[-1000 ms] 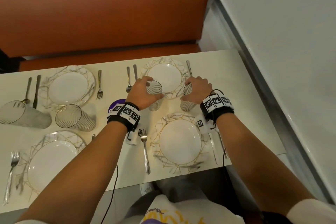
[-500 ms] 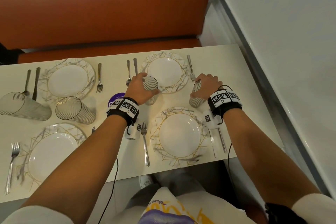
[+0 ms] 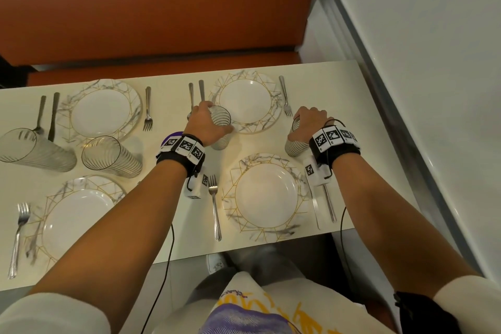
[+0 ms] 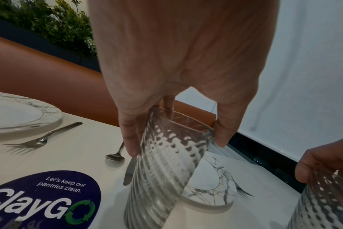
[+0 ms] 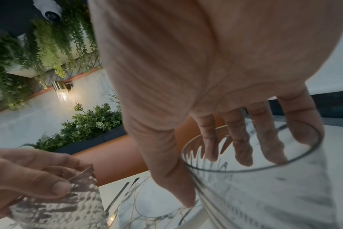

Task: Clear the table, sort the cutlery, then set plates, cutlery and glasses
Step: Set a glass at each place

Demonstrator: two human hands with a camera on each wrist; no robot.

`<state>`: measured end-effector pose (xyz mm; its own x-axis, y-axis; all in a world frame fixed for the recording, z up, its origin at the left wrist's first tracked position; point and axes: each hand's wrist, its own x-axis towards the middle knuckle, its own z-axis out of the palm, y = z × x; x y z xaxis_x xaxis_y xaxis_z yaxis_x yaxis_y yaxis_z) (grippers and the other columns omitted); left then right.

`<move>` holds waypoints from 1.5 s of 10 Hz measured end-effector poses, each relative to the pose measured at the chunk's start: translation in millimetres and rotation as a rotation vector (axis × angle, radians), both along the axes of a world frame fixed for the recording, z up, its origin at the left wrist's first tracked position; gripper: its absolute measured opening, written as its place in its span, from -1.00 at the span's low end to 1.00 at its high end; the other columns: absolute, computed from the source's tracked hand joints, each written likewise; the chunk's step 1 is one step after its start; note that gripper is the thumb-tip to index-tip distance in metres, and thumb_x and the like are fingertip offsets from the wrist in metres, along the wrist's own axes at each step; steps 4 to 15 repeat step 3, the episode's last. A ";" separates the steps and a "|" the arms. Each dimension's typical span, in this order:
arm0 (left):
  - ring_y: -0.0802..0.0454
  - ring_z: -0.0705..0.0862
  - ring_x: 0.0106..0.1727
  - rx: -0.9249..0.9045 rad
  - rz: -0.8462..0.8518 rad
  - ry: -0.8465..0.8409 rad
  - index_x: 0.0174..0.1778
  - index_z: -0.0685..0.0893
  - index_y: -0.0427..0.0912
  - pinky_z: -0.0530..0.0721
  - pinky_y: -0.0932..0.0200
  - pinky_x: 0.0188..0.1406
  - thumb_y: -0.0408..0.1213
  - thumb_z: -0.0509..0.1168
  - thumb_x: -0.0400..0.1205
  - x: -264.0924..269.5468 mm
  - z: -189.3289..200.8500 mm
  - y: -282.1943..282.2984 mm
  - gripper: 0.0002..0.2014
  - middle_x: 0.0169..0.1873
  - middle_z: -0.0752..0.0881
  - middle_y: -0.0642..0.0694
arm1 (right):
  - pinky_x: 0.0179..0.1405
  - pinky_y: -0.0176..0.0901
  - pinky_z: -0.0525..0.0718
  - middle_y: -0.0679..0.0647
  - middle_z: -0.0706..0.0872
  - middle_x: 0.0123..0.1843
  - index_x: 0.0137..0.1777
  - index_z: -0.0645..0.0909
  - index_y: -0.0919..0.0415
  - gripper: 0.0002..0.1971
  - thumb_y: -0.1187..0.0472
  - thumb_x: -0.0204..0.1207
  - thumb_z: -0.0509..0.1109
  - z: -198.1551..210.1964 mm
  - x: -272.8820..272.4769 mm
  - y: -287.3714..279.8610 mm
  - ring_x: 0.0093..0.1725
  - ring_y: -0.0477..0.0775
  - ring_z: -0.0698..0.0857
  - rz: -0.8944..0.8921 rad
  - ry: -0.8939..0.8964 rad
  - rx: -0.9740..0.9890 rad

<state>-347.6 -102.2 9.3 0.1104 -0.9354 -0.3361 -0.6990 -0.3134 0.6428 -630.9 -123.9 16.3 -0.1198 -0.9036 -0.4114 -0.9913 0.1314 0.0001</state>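
Observation:
On the cream table (image 3: 168, 238) lie several marbled plates with cutlery beside them. My left hand (image 3: 214, 119) (image 4: 176, 144) grips a ribbed glass (image 3: 221, 130) (image 4: 162, 170) near its rim. That glass is at the near-left rim of the far right plate (image 3: 246, 102), next to a knife (image 4: 128, 172) and spoon (image 4: 115, 156). My right hand (image 3: 301, 127) (image 5: 215, 179) grips a second ribbed glass (image 3: 294, 144) (image 5: 264, 193) from above, thumb on one side and fingers on the other. This glass is just beyond the near right plate (image 3: 267, 196), above its knife (image 3: 314, 209).
Two more glasses (image 3: 108, 157) (image 3: 32, 150) stand left of centre between the far left plate (image 3: 101, 111) and the near left plate (image 3: 73, 222). A purple sticker (image 4: 45, 196) lies under my left wrist. An orange bench (image 3: 162, 8) runs behind; a white wall (image 3: 433, 89) borders the right.
My right hand has carried its glass rightward from between the two right plates to the near plate's far right corner. My left hand shifted its glass slightly left and away.

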 end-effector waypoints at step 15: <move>-0.30 0.44 0.62 0.021 -0.005 -0.007 0.76 0.20 -0.14 0.52 -0.21 0.57 0.19 0.63 0.43 -0.8 28.9 14.8 0.10 0.66 0.33 -0.26 | 0.40 0.26 0.48 0.18 0.54 0.41 0.46 0.43 0.06 -0.13 -0.38 0.23 0.53 29.4 0.8 9.1 0.44 0.33 0.46 0.046 -0.031 -0.012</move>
